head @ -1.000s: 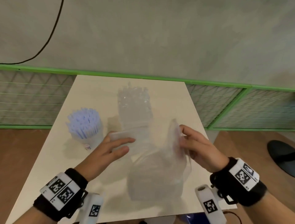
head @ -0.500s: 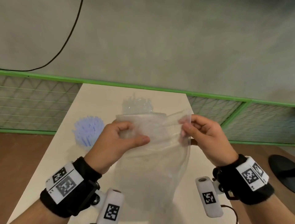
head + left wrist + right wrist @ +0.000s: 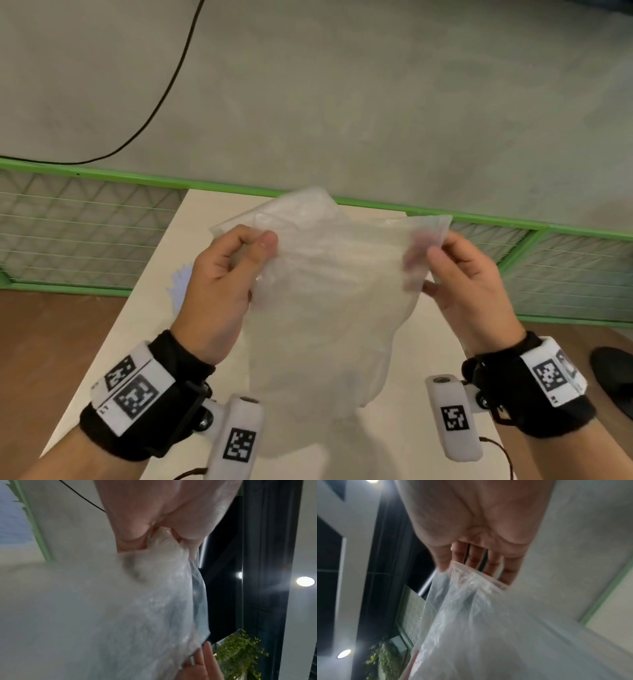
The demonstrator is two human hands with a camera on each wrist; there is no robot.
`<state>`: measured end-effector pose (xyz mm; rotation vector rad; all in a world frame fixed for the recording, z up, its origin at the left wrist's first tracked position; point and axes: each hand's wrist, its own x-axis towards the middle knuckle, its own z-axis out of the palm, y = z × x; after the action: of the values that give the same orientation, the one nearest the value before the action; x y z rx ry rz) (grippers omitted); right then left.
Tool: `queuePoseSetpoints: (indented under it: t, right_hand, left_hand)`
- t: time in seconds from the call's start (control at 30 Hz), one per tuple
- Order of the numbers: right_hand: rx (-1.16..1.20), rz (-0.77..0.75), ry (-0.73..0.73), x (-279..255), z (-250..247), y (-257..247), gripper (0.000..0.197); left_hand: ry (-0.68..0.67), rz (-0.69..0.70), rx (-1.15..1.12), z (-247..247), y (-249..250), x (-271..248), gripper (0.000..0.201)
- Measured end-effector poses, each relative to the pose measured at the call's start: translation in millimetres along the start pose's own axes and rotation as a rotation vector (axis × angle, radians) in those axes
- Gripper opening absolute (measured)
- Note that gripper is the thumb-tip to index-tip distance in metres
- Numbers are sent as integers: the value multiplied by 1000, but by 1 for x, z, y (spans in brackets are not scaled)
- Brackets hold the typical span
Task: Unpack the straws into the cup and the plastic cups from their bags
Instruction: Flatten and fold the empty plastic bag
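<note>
Here the clear plastic bag hangs stretched between my hands above the pale table, its top edge level with my knuckles. My left hand pinches its left upper corner between thumb and curled fingers; my right hand pinches the right corner likewise. Blue straws peek out behind my left hand.

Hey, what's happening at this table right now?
A person holds a clear plastic bag up over the white table with both hands. The left hand pinches one top corner and the right hand pinches the other, so the bag hangs spread between them. It looks empty, though it is hazy. Behind the left hand, a bunch of pale blue straws peeks out on the table.
</note>
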<state>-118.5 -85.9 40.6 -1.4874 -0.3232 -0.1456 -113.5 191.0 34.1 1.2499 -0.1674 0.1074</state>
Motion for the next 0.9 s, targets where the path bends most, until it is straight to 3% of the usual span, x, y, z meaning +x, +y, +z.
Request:
queuePoseSetpoints:
  t: [0.1, 0.13, 0.2, 0.3, 0.37, 0.4, 0.47, 0.53, 0.7, 0.77, 0.9]
  right_hand:
    - [-48, 211, -131, -6, 8, 31, 71]
    - [-118, 303, -177, -10, 12, 41, 75]
    - [-221, 423, -219, -15, 16, 52, 57]
    - [-269, 433, -186, -17, 10, 49, 20]
    - [-177, 414, -178, -16, 1, 40, 16]
    - [-121, 400, -182, -15, -3, 35, 19]
    - [-35, 362, -190, -14, -12, 26, 35]
    - [54, 336, -199, -11, -17, 18, 38]
    - [115, 317, -237, -5, -12, 11, 18]
    - [59, 330, -233, -3, -9, 11, 19]
    - [0, 371, -221, -1, -10, 9, 31]
  left_hand:
    - [54, 75, 14, 9, 2, 1, 17]
    - [73, 90, 31, 9, 3, 3, 15]
    - [101, 102, 47, 4, 7, 6, 18]
    - [35, 61, 124, -21, 7, 9, 63]
    - [-80, -9, 221, -42, 5, 7, 92]
    - [-129, -31, 310, -52, 1, 5, 96]
    - [-187, -41, 573, -69, -8, 0, 85]
    - [-241, -57, 681, -74, -15, -8, 73]
    - [-341, -212, 366, -46, -23, -14, 62]
    - [-312, -328, 219, -36, -20, -9, 49]
    - [-376, -380, 134, -27, -11, -6, 45]
